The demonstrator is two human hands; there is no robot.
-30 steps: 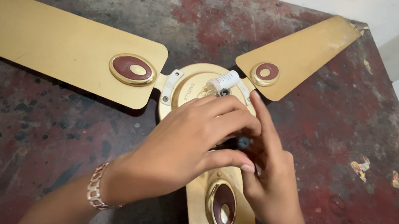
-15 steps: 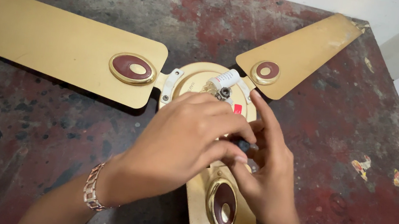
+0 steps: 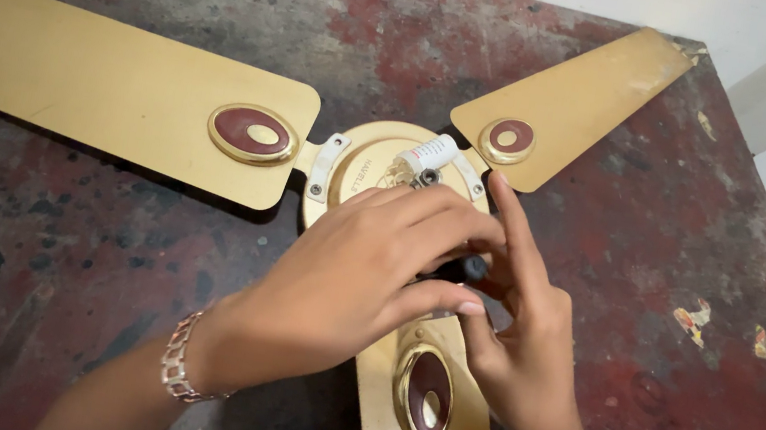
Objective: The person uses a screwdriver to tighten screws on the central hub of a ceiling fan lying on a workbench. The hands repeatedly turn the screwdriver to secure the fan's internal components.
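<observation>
A worn red and grey table (image 3: 67,299) is spread beneath both hands. A gold ceiling fan (image 3: 366,157) with 3 blades is laid flat on it, its round hub directly under the left hand's fingers. The longest visible blade (image 3: 88,90) is stretched away to the left of the left hand, a shorter one (image 3: 583,98) is angled up beyond the right hand, and the third blade (image 3: 418,422) is run back between the 2 wrists. The fan is judged heavy and rigid at the motor, with thin sheet blades that would bend if lifted by their tips, so a hold at the hub is judged safest. The left hand (image 3: 353,281) is curled over the hub, fingertips pinched on something small that is hidden. The right hand (image 3: 526,338) is held half open beside it, forefinger raised; whether anything is gripped cannot be told. A white cylindrical part (image 3: 427,154) is seen just beyond the fingers.
</observation>
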